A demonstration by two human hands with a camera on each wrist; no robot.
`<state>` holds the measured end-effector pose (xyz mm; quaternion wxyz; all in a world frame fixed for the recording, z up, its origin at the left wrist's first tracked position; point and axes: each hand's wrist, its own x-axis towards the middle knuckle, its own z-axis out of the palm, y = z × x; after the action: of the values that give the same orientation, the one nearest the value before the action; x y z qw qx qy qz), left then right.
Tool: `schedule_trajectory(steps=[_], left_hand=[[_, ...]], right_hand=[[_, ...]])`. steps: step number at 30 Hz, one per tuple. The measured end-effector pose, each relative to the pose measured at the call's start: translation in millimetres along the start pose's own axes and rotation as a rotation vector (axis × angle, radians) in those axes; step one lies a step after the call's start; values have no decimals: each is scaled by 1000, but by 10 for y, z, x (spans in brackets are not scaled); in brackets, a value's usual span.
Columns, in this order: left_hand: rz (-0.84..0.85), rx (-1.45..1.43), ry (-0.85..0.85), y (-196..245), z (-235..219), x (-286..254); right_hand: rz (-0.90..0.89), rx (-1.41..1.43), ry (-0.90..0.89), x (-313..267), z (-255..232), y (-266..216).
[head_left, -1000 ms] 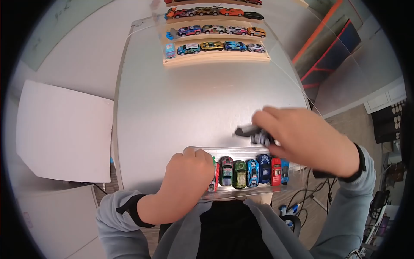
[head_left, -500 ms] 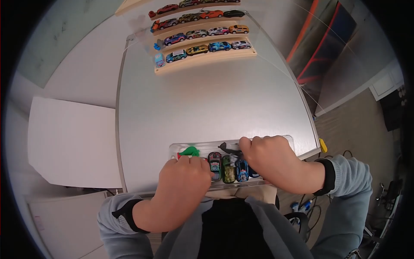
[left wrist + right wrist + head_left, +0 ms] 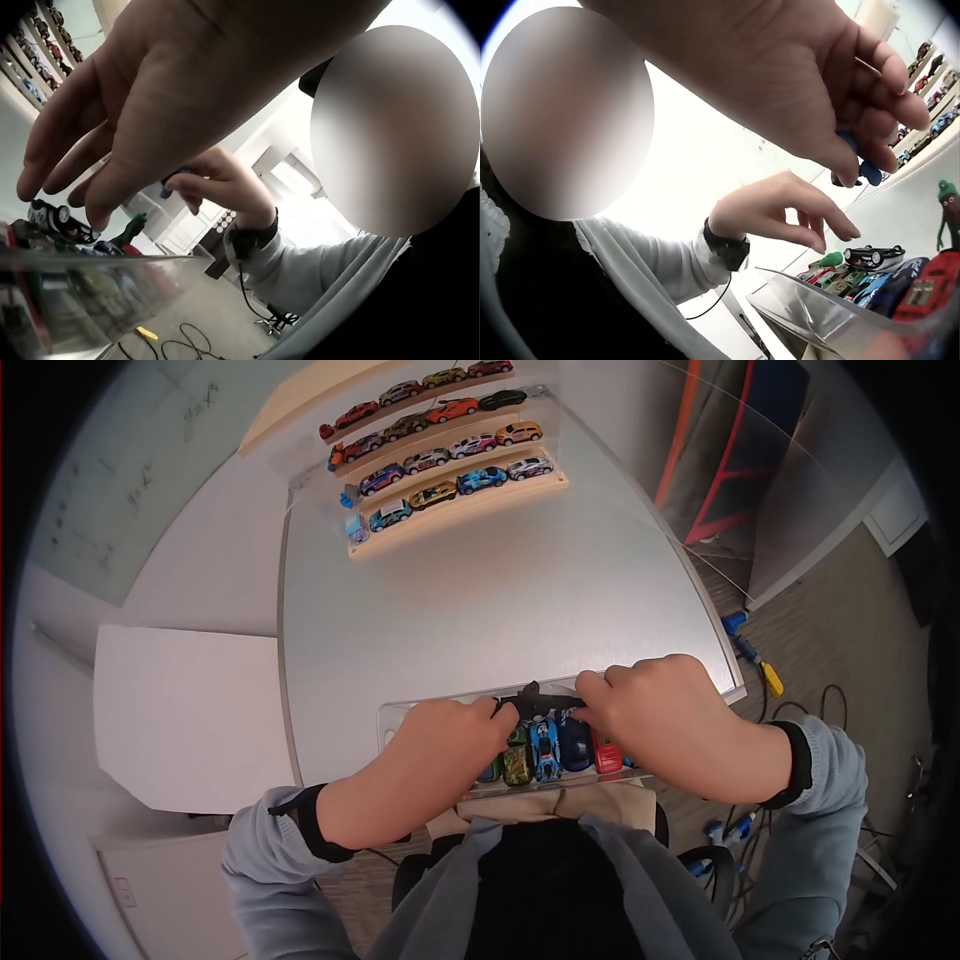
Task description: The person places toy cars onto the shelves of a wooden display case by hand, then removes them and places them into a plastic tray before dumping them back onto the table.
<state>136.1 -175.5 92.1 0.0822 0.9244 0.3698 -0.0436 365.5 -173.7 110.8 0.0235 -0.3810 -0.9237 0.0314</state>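
A clear plastic tray (image 3: 390, 718) at the table's near edge holds a row of toy cars, among them a green one (image 3: 516, 762), a light blue one (image 3: 545, 748) and a red one (image 3: 607, 752). My left hand (image 3: 440, 748) reaches over the tray with loosely bent fingers. Its fingertips are right at a black toy car (image 3: 874, 256) with white wheels, lying on top of the row. Over the tray's right part, my right hand (image 3: 680, 722) pinches a small blue-and-black piece (image 3: 870, 173), mostly hidden by the fingers. A green-hatted figure (image 3: 949, 204) stands up at the tray's right.
Across the table (image 3: 490, 610) stands a stepped wooden rack (image 3: 470, 512) with several rows of toy cars and small figures at its left end. A white board (image 3: 195, 710) is left of the table. Cables (image 3: 795, 710) lie on the floor at right.
My right hand has come from beyond the tray, where it held dark things, to over it. My left hand has shifted right toward it. The rack appears lower and farther left, as the head turned.
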Motion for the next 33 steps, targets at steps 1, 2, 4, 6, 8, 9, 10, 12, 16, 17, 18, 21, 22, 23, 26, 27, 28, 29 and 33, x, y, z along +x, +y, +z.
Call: schedule_trajectory(steps=[1, 2, 4, 6, 8, 9, 10, 12, 16, 17, 18, 21, 22, 23, 26, 27, 28, 29, 33], left_hand=[[25, -14, -35, -18, 50, 24], [26, -14, -36, -28, 85, 48], [45, -42, -44, -47, 130, 97], [45, -30, -74, -72, 136, 137], [46, -13, -104, -91, 150, 152], [52, -50, -45, -92, 165, 145], [59, -87, 15, -91, 174, 140], [52, -58, -22, -70, 165, 130], [71, 17, -69, -68, 148, 144], [70, 17, -69, -65, 149, 149], [82, 48, -61, -56, 149, 161], [98, 98, -33, -39, 155, 153], [99, 117, -15, -41, 157, 135], [102, 116, -18, -48, 147, 119], [91, 106, 22, -77, 123, 64], [89, 110, 25, -91, 126, 40], [86, 113, 28, -102, 127, 19], [82, 111, 30, -106, 127, 5], [54, 60, 46, -120, 155, -17]], right_hand=[[1, 2, 2, -26, 7, 5], [18, 32, 45, -53, 15, 3], [34, 63, 88, -90, 22, 15], [36, 60, 81, -112, 12, 37], [37, 66, 83, -132, 12, 67], [40, 71, 84, -146, 14, 82], [43, 74, 87, -155, 21, 98], [33, 80, 82, -168, 45, 124], [22, 12, 40, -161, 112, 111], [19, 10, 11, -156, 124, 90], [16, 8, -17, -150, 136, 69], [-4, -52, -7, -106, 175, 0], [1, -52, -8, -77, 179, -31], [35, -72, -40, -42, 180, -64], [79, -135, -100, 19, 203, -106], [87, -179, -129, 39, 214, -116], [84, -180, -131, 53, 239, -124], [63, -204, -93, 59, 276, -130], [-38, -259, -84, 69, 389, -107]])
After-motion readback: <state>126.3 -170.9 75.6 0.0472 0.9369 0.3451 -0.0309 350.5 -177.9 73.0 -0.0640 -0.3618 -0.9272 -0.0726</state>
